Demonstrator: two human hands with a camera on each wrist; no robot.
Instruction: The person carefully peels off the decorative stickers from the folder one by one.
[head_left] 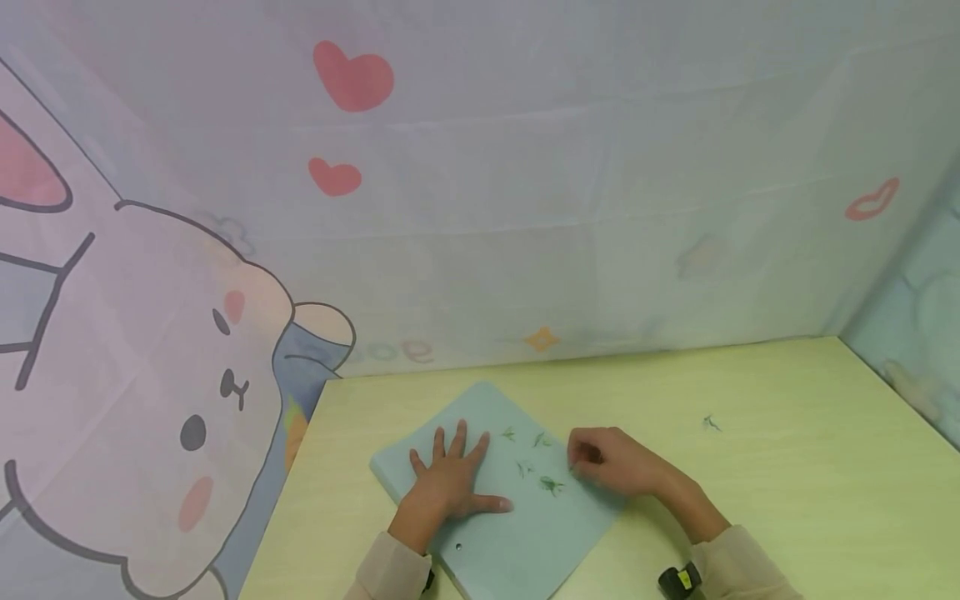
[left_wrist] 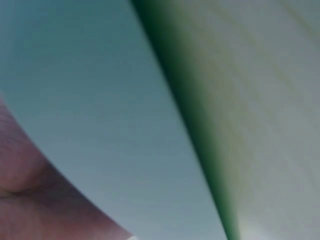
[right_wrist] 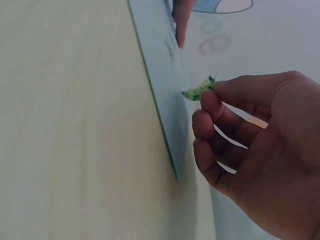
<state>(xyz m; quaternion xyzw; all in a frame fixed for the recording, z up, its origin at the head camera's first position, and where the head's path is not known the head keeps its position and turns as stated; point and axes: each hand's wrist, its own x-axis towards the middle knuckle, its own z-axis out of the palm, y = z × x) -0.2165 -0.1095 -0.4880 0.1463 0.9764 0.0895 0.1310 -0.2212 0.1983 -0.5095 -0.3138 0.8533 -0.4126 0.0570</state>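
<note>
A light-blue, folder-like board [head_left: 525, 542] lies at an angle on the table, with several small green leafy pieces [head_left: 551, 485] on its upper right part. My left hand [head_left: 450, 485] rests flat on the board's left side, fingers spread. Over the board's right corner, my right hand [head_left: 611, 460] pinches a small green leaf-shaped piece [right_wrist: 197, 92] between thumb and forefinger. In the right wrist view this piece has a thin stalk and stands clear of the board. The left wrist view shows the blue board [left_wrist: 115, 125] up close, covering part of the hand.
Farther right on the pale yellow table [head_left: 810, 492] lies another small bluish-green piece [head_left: 711, 423]. A cloth backdrop [head_left: 600, 208] with hearts and a cartoon rabbit hangs behind the table and at its left. A small metal dot [head_left: 459, 547] shows near the board's lower left edge.
</note>
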